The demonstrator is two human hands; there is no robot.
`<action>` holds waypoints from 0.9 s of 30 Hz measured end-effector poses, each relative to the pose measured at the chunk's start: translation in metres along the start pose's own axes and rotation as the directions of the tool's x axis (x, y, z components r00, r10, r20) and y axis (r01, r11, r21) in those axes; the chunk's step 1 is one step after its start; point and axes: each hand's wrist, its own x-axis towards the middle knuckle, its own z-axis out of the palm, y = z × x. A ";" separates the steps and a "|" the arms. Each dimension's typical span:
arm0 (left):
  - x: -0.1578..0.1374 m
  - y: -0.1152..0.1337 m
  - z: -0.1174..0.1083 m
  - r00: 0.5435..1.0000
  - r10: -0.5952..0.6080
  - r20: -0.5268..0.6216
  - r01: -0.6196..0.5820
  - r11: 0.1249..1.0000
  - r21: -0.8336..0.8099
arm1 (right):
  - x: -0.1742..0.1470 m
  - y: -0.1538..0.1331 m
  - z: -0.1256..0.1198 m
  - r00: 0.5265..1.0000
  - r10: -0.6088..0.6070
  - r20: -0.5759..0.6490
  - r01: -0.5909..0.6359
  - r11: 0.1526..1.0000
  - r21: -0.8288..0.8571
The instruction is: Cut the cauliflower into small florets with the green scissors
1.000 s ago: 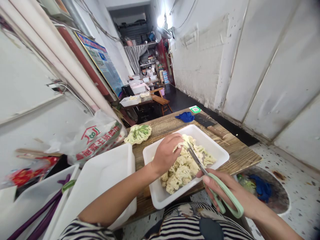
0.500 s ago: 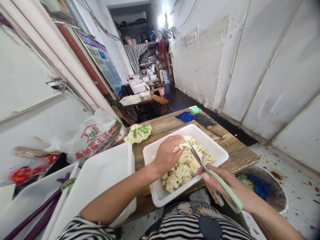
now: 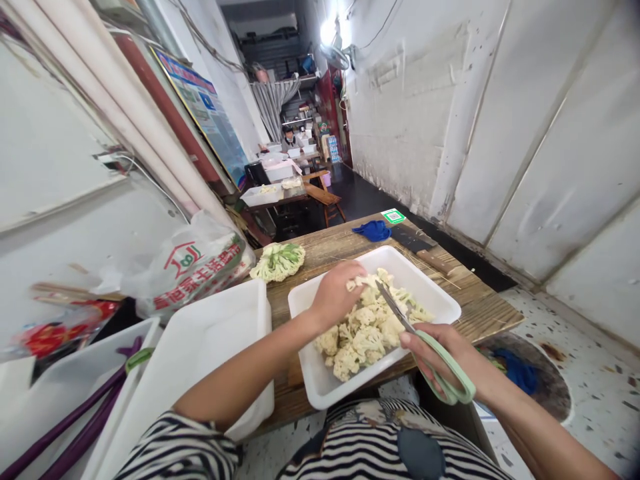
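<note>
Over a white plastic tray [image 3: 313, 393], my left hand [image 3: 340, 293] is closed on a piece of cauliflower [image 3: 356, 283], its fingertips partly hidden. My right hand [image 3: 443, 357] grips scissors [image 3: 453, 383] with pale green handles, the loops close together. The scissors' blades look nearly closed, and their tips reach the cauliflower just right of my left hand. Below both hands, a heap of cut cauliflower florets [image 3: 357, 343] covers much of the tray's floor. A larger cauliflower chunk [image 3: 278, 261] with green stems lies on the wooden table beyond the tray's left corner.
A cleaver [image 3: 417, 245] and a blue cloth [image 3: 373, 231] lie at the table's far side. To the left stand an empty white bin [image 3: 200, 360], a printed plastic bag [image 3: 195, 267] and purple stalks [image 3: 95, 420]. Another person [image 3: 290, 139] sits far back.
The scissors' handles have come together and the blades have closed at the cauliflower. My left hand stays at nearly the same spot. The whole view has shifted slightly.
</note>
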 end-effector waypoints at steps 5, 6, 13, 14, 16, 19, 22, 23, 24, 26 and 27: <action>0.022 -0.029 -0.004 0.950 -0.298 0.095 0.288 0.951 0.110 | -0.009 0.015 -0.025 0.988 -0.097 0.120 0.069 0.973 0.218; 0.026 -0.032 -0.003 0.949 -0.297 0.107 0.282 0.950 0.136 | -0.012 0.018 -0.030 0.983 -0.150 0.107 0.114 0.951 0.286; 0.029 -0.015 0.016 0.863 0.000 0.505 -0.095 0.982 0.162 | -0.023 0.024 -0.043 0.974 -0.226 0.008 0.189 0.830 0.524; 0.027 -0.010 0.017 0.802 0.084 0.592 -0.160 0.984 0.077 | -0.025 0.025 -0.043 0.977 -0.212 0.003 0.179 0.831 0.527; 0.024 0.001 0.019 0.643 0.243 0.726 -0.251 0.963 -0.100 | -0.027 0.027 -0.045 0.982 -0.186 -0.017 0.167 0.837 0.521; 0.021 0.013 0.019 0.483 0.318 0.816 -0.283 0.938 -0.198 | -0.028 0.032 -0.045 0.987 -0.159 -0.029 0.150 0.837 0.526; 0.017 0.020 0.020 0.459 0.296 0.838 -0.250 0.948 -0.198 | -0.028 0.038 -0.044 0.992 -0.124 -0.018 0.114 0.843 0.525; 0.016 0.023 0.020 0.480 0.277 0.832 -0.235 0.955 -0.182 | -0.027 0.039 -0.044 0.994 -0.111 -0.017 0.104 0.849 0.519; 0.014 0.026 0.020 0.506 0.256 0.823 -0.225 0.961 -0.161 | -0.027 0.041 -0.043 0.994 -0.104 -0.017 0.098 0.855 0.509; 0.010 0.032 0.021 0.553 0.214 0.805 -0.215 0.970 -0.110 | -0.027 0.043 -0.041 0.994 -0.106 -0.012 0.098 0.862 0.497; 0.007 0.035 0.021 0.569 0.197 0.798 -0.214 0.973 -0.088 | -0.027 0.044 -0.041 0.994 -0.113 -0.005 0.101 0.864 0.494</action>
